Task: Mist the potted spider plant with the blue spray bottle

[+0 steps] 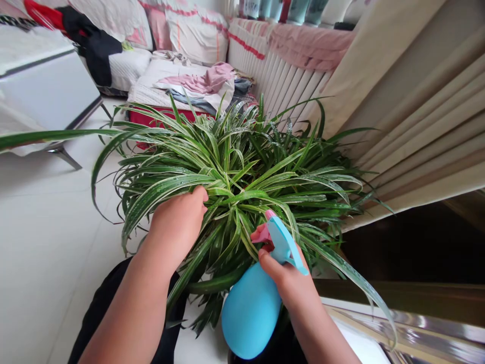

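Observation:
A large spider plant (235,177) with long green leaves edged in pale stripes spreads across the middle of the head view. Water drops glisten on several leaves. My left hand (182,220) is closed among the leaves on the plant's near left side, its fingers curled round leaves and partly hidden. Wrapped round the neck of a blue spray bottle (252,308) is my right hand (282,270), with fingers at the pink trigger. The bottle tilts, and its pink nozzle points forward into the foliage. Leaves hide the plant's pot.
Beige curtains (424,116) hang on the right, beside a white radiator (291,86) with pink cloth over it. Behind the plant, a sofa (146,83) bears folded clothes (212,78). A white table (49,86) stands at left on the pale tiled floor (45,242).

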Tool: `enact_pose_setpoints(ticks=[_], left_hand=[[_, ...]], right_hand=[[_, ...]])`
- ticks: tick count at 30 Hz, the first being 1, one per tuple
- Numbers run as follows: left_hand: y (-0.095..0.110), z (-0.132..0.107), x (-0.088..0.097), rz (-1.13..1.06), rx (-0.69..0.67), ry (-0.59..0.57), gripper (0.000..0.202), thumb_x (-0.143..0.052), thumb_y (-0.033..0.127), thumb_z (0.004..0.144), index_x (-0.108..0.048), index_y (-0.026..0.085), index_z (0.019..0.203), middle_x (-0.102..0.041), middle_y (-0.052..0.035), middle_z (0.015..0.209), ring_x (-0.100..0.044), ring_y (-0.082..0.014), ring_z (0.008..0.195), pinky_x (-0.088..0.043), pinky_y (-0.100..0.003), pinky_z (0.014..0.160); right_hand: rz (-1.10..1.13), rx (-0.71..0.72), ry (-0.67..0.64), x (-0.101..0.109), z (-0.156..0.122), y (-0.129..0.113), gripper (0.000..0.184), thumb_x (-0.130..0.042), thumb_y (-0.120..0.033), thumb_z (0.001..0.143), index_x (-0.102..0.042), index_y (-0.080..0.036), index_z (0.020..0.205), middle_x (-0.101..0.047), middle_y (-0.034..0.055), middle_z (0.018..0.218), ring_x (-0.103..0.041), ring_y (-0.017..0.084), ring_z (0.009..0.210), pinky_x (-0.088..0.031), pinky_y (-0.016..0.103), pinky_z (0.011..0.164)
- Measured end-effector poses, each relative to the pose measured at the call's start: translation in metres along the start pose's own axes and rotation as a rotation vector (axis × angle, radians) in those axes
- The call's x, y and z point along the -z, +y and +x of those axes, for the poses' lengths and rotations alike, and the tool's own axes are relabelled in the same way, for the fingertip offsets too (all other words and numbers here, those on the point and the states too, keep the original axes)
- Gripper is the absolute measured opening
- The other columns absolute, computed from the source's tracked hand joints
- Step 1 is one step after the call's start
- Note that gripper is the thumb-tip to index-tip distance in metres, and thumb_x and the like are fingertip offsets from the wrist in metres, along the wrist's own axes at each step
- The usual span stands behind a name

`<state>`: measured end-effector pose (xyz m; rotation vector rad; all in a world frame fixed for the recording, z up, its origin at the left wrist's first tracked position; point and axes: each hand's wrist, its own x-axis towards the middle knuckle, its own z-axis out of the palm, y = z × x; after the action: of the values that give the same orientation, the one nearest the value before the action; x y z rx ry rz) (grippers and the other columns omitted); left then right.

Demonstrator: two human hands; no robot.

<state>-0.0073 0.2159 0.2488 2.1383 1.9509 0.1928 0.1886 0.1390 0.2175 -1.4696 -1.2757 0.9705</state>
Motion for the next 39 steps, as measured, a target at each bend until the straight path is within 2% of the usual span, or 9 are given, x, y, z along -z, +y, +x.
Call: enact_pose_setpoints(ticks=[6, 9, 14, 19, 23, 27, 30, 35, 39], left_hand=[[0.001, 0.002, 0.000, -0.003, 0.004, -0.005, 0.022, -0.045, 0.019, 0.088, -0.059, 0.023, 0.105, -0.075, -0.0039, 0.102, -0.068, -0.0237, 0.084, -0.041, -0.032, 0.062], [0.001, -0.005, 0.002, 0.005, -0.006, -0.001, 0.021, -0.045, 0.021, 0.089, -0.058, 0.024, 0.104, -0.075, -0.0025, 0.097, -0.067, -0.0222, 0.079, -0.038, -0.031, 0.058], [-0.005, -0.031, 0.011, -0.003, -0.106, 0.056, 0.015, -0.042, 0.026, 0.090, -0.056, 0.027, 0.096, -0.073, -0.0004, 0.090, -0.065, -0.0198, 0.072, -0.037, -0.030, 0.055], [-0.009, -0.046, 0.016, -0.093, -0.270, 0.070, 0.012, -0.045, 0.027, 0.091, -0.057, 0.026, 0.090, -0.072, -0.0008, 0.091, -0.064, -0.0184, 0.073, -0.041, -0.029, 0.060], [-0.003, -0.051, 0.015, -0.238, -0.480, -0.016, 0.010, -0.052, 0.019, 0.088, -0.059, 0.025, 0.090, -0.071, 0.0013, 0.087, -0.064, -0.0165, 0.076, -0.045, -0.028, 0.066], [0.007, -0.055, 0.012, -0.281, -0.641, -0.151, 0.015, -0.060, 0.018, 0.087, -0.062, 0.028, 0.098, -0.071, 0.0020, 0.097, -0.065, -0.0184, 0.090, -0.049, -0.032, 0.079], [0.013, -0.056, 0.007, -0.285, -0.710, -0.196, 0.026, -0.064, 0.021, 0.086, -0.059, 0.030, 0.109, -0.070, 0.0011, 0.108, -0.065, -0.0208, 0.099, -0.051, -0.035, 0.084], [0.021, -0.055, 0.002, -0.325, -0.750, -0.097, 0.048, -0.067, 0.026, 0.084, -0.048, 0.028, 0.129, -0.060, -0.0056, 0.134, -0.057, -0.0246, 0.122, -0.050, -0.042, 0.099], [0.028, -0.056, -0.002, -0.345, -0.760, -0.047, 0.069, -0.071, 0.032, 0.081, -0.037, 0.023, 0.140, -0.046, -0.0113, 0.150, -0.046, -0.0266, 0.136, -0.043, -0.044, 0.111]], right_hand=[[-0.068, 0.083, -0.013, -0.002, -0.003, -0.003, 0.020, -0.057, -0.018, 0.067, -0.062, -0.023, 0.086, -0.063, -0.0011, 0.082, -0.060, 0.016, 0.072, -0.052, 0.034, 0.079], [-0.033, 0.058, -0.008, -0.002, -0.002, 0.001, 0.027, -0.059, -0.019, 0.068, -0.064, -0.023, 0.094, -0.067, 0.0011, 0.092, -0.064, 0.018, 0.080, -0.053, 0.033, 0.080], [0.126, 0.011, -0.019, -0.002, 0.000, 0.006, 0.057, -0.063, -0.022, 0.072, -0.056, -0.027, 0.128, -0.069, 0.0040, 0.118, -0.066, 0.023, 0.104, -0.052, 0.040, 0.093], [0.133, 0.023, 0.008, -0.002, -0.003, -0.003, 0.029, -0.062, -0.020, 0.072, -0.070, -0.025, 0.100, -0.072, 0.0035, 0.106, -0.066, 0.026, 0.103, -0.053, 0.041, 0.090], [0.073, 0.094, 0.078, -0.002, -0.009, -0.011, 0.027, -0.061, -0.019, 0.073, -0.067, -0.024, 0.099, -0.070, 0.0030, 0.100, -0.066, 0.024, 0.096, -0.052, 0.040, 0.089], [-0.006, 0.197, 0.111, -0.001, -0.016, -0.016, 0.026, -0.059, -0.018, 0.076, -0.064, -0.024, 0.100, -0.066, 0.0030, 0.093, -0.066, 0.023, 0.090, -0.054, 0.036, 0.079], [-0.059, 0.274, 0.146, 0.000, -0.020, -0.018, 0.034, -0.058, -0.018, 0.079, -0.061, -0.024, 0.112, -0.067, 0.0043, 0.100, -0.066, 0.020, 0.081, -0.055, 0.035, 0.077], [-0.117, 0.342, 0.175, 0.001, -0.027, -0.020, 0.041, -0.057, -0.020, 0.083, -0.056, -0.023, 0.124, -0.064, 0.0078, 0.121, -0.065, 0.025, 0.106, -0.053, 0.040, 0.093], [-0.233, 0.423, 0.272, -0.001, -0.032, -0.021, 0.032, -0.056, -0.019, 0.082, -0.061, -0.023, 0.113, -0.067, 0.0065, 0.111, -0.067, 0.025, 0.102, -0.055, 0.038, 0.088]])
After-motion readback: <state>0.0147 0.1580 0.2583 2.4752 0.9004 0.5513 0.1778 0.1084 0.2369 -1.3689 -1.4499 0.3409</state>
